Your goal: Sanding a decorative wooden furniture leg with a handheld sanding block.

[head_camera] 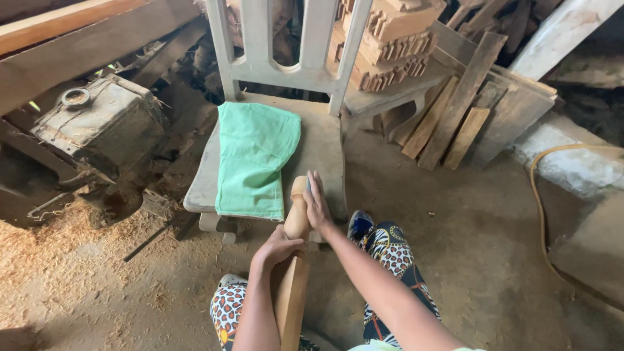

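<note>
A turned wooden leg (296, 221) leans from my lap onto the seat of a dusty white chair (325, 140). My left hand (276, 249) grips the leg around its middle. My right hand (316, 203) lies along the leg's rounded upper end, fingers stretched out and pressing what looks like a small piece of sandpaper against the wood. A green cloth (253, 156) is spread over the left part of the chair seat, just beside the leg's tip.
A dusty old engine block (97, 123) sits at the left among sawdust (58, 253). Carved wooden pieces (390, 39) are stacked behind the chair, planks (455, 110) lean at the right, and a yellow hose (539, 214) curves over the dirt floor.
</note>
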